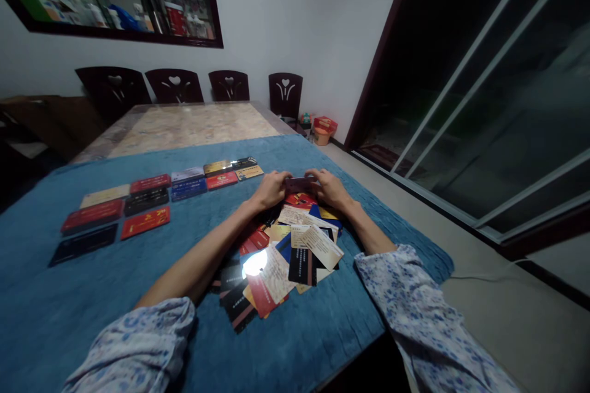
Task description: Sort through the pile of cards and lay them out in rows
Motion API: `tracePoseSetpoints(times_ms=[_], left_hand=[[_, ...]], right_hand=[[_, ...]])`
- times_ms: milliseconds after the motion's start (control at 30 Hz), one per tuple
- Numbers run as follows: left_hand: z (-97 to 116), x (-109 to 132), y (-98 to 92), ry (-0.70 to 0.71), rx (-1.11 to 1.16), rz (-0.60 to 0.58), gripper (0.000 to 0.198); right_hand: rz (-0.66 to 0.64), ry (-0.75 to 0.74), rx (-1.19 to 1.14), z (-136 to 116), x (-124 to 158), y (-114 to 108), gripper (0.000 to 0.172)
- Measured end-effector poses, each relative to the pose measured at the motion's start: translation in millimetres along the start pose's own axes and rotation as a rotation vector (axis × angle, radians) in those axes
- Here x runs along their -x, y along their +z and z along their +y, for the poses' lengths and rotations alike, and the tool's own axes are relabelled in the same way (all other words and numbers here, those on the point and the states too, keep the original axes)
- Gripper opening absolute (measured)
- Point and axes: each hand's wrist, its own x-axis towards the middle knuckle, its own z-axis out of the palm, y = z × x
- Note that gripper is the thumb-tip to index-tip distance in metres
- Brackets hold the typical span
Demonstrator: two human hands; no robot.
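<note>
Several dark chairs stand beyond the piled cards.

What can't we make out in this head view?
- Held card, between left hand and right hand: head view, face tilted nearly edge-on, unreadable.
- Pile: head view, lower cards covered by upper ones; glare hides part of the top.
- Laid-out cards: head view, fine print too small.
- Beyond the glass door: head view, too dark.
</note>
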Motion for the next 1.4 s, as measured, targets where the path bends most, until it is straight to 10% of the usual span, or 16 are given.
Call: tracePoseSetpoints(times_ms=[1400], left_hand=[[10.1,4.1,1.5,-0.096,-0.089,-0.086,0.051]], right_hand=[[-0.09,-0.048,0.175,-0.5,-2.8,3.7,0.059]])
